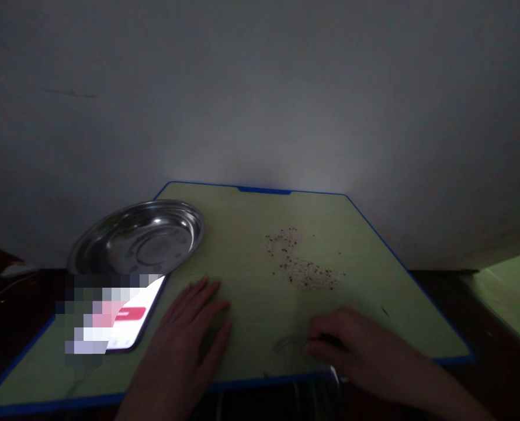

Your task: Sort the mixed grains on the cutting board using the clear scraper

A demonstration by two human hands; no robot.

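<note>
My left hand [194,333] rests flat on the pale green tabletop [242,228], fingers spread, holding nothing. My right hand [343,345] is closed near the front edge, thumb against the curled fingers. A thin, faint, curved object [288,342] sticks out leftward from its grip; its kind is too blurred to make out. Beyond that hand lies a loose spread of small pale grains [308,273] mixed with dark specks, in two joined patches. A shiny round steel basin [155,242] stands to the left, beyond my left hand.
A lit phone [131,327], partly pixelated, lies left of my left hand, beside the basin. The table has a blue rim [264,190] and stands against a grey wall [260,99]. A dark sliver [385,311] lies at the right. Another pale green surface [514,298] shows at far right.
</note>
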